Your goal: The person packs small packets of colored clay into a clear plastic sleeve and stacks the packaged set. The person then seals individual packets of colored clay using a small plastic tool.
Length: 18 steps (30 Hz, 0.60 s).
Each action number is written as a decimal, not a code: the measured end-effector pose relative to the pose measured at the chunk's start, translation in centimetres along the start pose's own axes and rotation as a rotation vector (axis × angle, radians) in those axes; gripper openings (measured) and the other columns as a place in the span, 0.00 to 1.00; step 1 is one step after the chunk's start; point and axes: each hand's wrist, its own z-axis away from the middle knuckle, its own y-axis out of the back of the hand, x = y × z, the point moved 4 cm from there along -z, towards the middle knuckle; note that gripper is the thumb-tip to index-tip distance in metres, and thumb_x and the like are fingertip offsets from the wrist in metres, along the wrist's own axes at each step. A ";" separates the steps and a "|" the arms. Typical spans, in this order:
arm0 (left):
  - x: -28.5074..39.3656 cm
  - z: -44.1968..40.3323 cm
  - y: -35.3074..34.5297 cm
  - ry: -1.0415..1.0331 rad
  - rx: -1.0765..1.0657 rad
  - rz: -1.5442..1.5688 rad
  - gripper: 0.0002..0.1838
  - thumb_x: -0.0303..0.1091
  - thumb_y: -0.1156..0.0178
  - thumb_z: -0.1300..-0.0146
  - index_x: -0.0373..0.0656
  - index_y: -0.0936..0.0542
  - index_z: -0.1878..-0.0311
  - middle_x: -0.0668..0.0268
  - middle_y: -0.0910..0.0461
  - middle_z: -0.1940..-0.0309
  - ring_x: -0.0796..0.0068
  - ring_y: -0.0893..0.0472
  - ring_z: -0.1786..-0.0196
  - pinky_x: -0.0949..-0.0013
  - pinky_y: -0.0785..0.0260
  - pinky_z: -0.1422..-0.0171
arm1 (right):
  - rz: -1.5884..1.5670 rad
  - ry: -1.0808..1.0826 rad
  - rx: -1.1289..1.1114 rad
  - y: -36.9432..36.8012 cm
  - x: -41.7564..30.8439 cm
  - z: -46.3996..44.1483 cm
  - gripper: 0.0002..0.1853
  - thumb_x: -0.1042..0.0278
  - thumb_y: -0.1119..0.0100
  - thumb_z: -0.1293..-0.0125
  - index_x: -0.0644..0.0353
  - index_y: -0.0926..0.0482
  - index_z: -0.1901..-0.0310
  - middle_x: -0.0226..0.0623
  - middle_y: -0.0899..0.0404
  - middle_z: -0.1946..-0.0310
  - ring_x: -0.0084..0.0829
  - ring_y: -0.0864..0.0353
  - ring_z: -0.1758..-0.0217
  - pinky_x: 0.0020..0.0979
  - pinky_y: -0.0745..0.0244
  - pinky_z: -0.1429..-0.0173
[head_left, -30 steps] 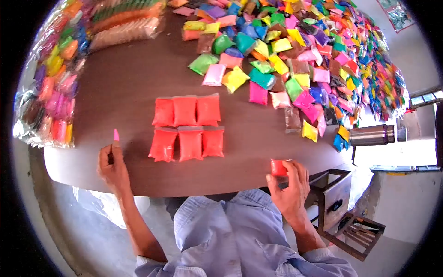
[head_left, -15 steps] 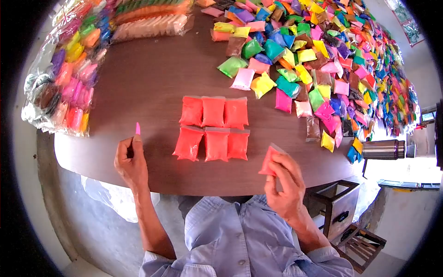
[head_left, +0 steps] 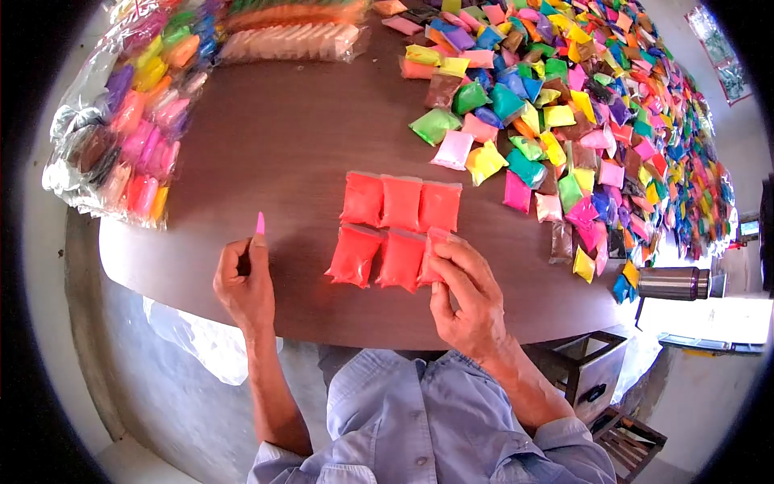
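Observation:
Two rows of red packets (head_left: 401, 203) lie on the brown table (head_left: 274, 137) in front of me. My right hand (head_left: 469, 300) is closed on a red packet (head_left: 433, 256) at the right end of the lower row, and its fingers partly hide it. How far this packet covers the one under it cannot be made out. Left of the rows, my left hand (head_left: 248, 278) pinches a small pink pointed piece (head_left: 260, 223) that sticks up above the thumb.
A large heap of small coloured packets (head_left: 556, 117) covers the right and back right. Clear bags of coloured packets (head_left: 133, 137) lie at the left, with a pale bundle (head_left: 294, 43) behind. A metal flask (head_left: 675, 282) and wooden stools (head_left: 592, 375) are at the right.
My right hand has carried its red packet left, from the table's front right to the lower row. My left hand still pinches the pink piece. The view has shifted, so the table scene appears further right.

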 end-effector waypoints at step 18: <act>0.4 0.4 -0.4 -0.097 0.025 -0.009 0.07 0.30 0.29 0.28 0.37 0.15 0.62 0.65 0.18 0.74 0.80 0.23 0.70 0.69 0.27 0.63 | -0.030 0.046 -0.040 0.6 -0.5 0.7 0.18 0.82 0.33 0.37 0.66 0.14 0.45 0.49 0.18 0.37 0.54 0.18 0.30 0.51 0.21 0.27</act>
